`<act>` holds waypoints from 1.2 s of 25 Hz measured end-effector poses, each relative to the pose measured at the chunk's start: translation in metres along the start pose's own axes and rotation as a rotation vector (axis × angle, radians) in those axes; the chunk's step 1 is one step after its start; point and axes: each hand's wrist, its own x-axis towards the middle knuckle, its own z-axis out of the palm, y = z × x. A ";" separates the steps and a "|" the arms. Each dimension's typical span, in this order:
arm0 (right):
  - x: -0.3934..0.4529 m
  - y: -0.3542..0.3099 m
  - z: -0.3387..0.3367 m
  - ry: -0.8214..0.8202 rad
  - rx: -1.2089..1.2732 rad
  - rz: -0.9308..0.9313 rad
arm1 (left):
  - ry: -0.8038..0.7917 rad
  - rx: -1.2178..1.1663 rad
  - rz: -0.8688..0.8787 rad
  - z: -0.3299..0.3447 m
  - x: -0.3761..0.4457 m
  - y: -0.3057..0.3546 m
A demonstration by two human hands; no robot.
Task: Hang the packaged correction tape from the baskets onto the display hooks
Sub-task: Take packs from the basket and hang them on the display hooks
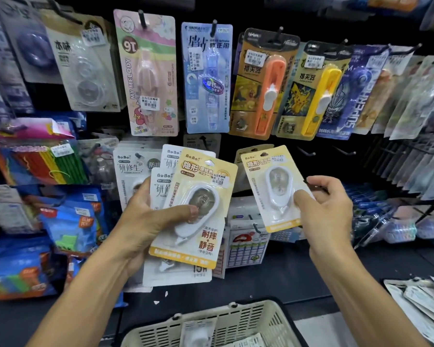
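My left hand (145,216) grips a fanned stack of correction tape packs (206,236), a yellow card on top and white cards behind it. My right hand (328,211) pinches a single yellow correction tape pack (266,186) by its lower right corner, holding it upright in front of the display. Another yellow pack hangs just behind it. Two bare black hooks (308,152) stick out to the right of that pack. A beige plastic basket (258,319) sits below my hands, with a few packs lying inside.
The upper hook row carries a pink pack (150,71), a blue pack (207,76), and orange (263,83) and yellow (311,91) tools. Colourful bags hang at the left. Loose packs are piled at the lower right (421,299). A black shelf ledge runs under the display.
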 end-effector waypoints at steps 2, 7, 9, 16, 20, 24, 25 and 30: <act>0.002 0.000 -0.001 -0.050 -0.002 0.048 | 0.012 0.003 -0.004 0.001 0.001 -0.001; -0.027 0.005 0.019 -0.452 0.068 0.228 | 0.068 0.005 0.004 0.013 0.002 -0.008; -0.047 0.005 0.032 -0.694 0.170 0.211 | 0.049 0.023 0.005 0.019 0.001 -0.013; -0.020 0.006 0.027 -0.381 0.343 0.251 | 0.009 0.013 0.033 0.015 0.002 -0.013; -0.003 0.007 0.012 -0.238 0.236 0.144 | 0.061 0.010 0.055 0.009 0.001 -0.008; 0.002 0.007 0.009 -0.170 0.181 0.022 | 0.077 -0.005 0.079 0.011 0.001 -0.006; 0.002 0.008 0.008 -0.172 0.150 0.008 | 0.079 -0.004 0.077 0.012 0.000 -0.006; 0.005 0.011 0.004 -0.244 0.144 0.211 | 0.122 -0.018 0.081 0.012 0.001 -0.006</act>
